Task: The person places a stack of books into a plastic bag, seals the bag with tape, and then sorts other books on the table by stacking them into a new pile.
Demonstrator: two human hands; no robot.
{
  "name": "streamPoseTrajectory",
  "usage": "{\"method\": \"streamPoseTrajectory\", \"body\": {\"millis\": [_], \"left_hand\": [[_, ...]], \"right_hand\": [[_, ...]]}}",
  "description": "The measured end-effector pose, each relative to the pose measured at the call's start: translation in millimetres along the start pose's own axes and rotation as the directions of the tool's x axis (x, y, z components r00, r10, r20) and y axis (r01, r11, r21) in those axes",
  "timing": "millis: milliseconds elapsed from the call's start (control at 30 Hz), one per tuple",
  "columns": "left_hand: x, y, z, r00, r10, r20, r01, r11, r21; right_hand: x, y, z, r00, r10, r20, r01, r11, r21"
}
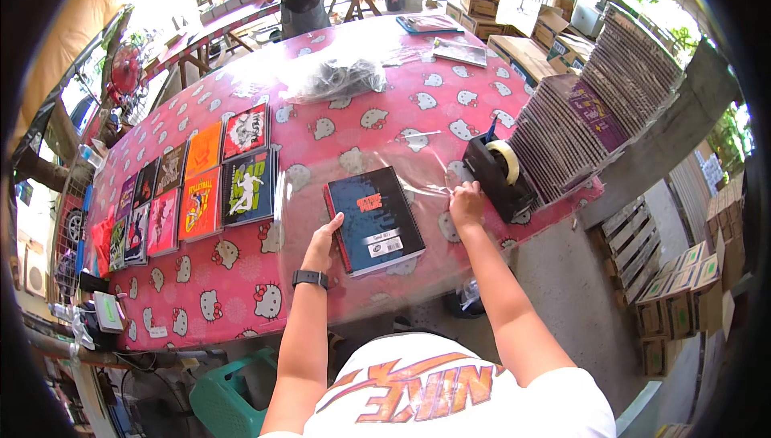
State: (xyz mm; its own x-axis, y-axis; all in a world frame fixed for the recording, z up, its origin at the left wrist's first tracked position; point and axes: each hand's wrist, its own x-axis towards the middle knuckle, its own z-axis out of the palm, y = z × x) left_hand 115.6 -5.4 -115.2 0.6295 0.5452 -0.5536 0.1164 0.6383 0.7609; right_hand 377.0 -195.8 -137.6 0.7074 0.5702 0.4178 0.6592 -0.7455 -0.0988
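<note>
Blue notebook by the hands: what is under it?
The blue notebook lies on a clear plastic sheet spread over the pink tablecloth. The cloth's pattern shows through the sheet around it; directly beneath the notebook is hidden.

A white short-sleeved shirt with orange lettering is worn. A black wristband is seen on the left wrist (310, 279).
</note>
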Motion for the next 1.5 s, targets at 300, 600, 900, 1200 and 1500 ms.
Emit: {"method": "streamPoseTrajectory", "body": {"millis": [300,600,900,1200,1500], "left_hand": [[5.4,-8.4,0.5,0.997,0.069,0.024,-0.069,0.998,0.009],[-36.2,-7.7,-3.3,0.840,0.498,-0.214,-0.250,0.706,0.663],[-40.5,56.5,103.1,0.864,0.486,0.128,-0.450,0.634,0.629],[0.6,72.2,36.4,0.721,0.669,-0.179,-0.378,0.597,0.707],[-34.1,-20.3,30.1,0.801,0.565,-0.196,-0.238,0.602,0.762]], "right_hand": [[10.4,-3.5,-4.0,0.987,-0.111,-0.117,0.091,0.982,-0.167],[-20.7,-25.5,-58.8,0.977,-0.206,0.060,0.182,0.943,0.280],[-20.3,-65.4,-118.9,0.844,-0.395,0.362,0.207,0.863,0.460],[-56.2,-98.0,-194.1,0.626,-0.492,0.605,0.378,0.870,0.316],[-57.9,-115.0,-170.8,0.456,-0.765,0.456,0.032,0.525,0.850]]}}
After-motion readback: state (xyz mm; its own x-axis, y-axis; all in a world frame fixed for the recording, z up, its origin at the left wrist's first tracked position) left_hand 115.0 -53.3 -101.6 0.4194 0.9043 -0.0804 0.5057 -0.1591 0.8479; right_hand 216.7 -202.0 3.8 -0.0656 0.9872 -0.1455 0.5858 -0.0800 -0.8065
